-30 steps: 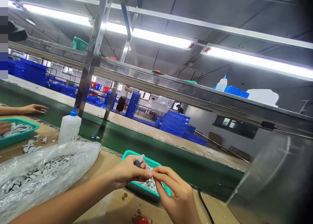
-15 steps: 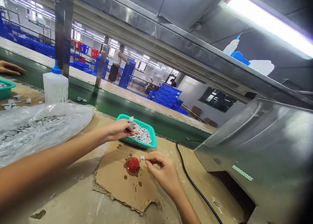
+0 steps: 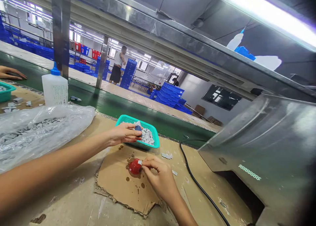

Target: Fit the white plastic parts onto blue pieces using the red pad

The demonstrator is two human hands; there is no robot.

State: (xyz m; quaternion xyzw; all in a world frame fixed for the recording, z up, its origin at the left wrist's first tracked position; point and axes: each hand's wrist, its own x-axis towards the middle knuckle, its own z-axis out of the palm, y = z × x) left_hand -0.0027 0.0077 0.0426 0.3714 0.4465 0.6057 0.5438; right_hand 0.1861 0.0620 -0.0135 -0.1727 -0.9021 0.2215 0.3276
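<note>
My left hand (image 3: 124,133) is closed on a small blue-and-white plastic part (image 3: 138,128), held above the near side of a green basket (image 3: 156,139). Small white and grey pieces (image 3: 148,136) fill that basket. Between thumb and fingertips, my right hand (image 3: 159,173) pinches a small white plastic piece (image 3: 140,162). This piece is at the upper right of a wet, red dome-shaped object (image 3: 134,167); whether they touch I cannot tell. Under the dome lies a torn cardboard sheet (image 3: 118,183) with dark wet spots.
A clear plastic bag (image 3: 37,133) of small parts lies left, before a white bottle with a blue cap (image 3: 54,87). A green conveyor belt (image 3: 111,104) runs behind. A black cable (image 3: 195,183) and metal housing (image 3: 276,147) are right. Another person's hand (image 3: 11,72) rests far left.
My right hand has moved left, bringing the white piece to the red dome. My left hand has shifted slightly right with the blue-and-white part, which appears turned. The view has shifted slightly.
</note>
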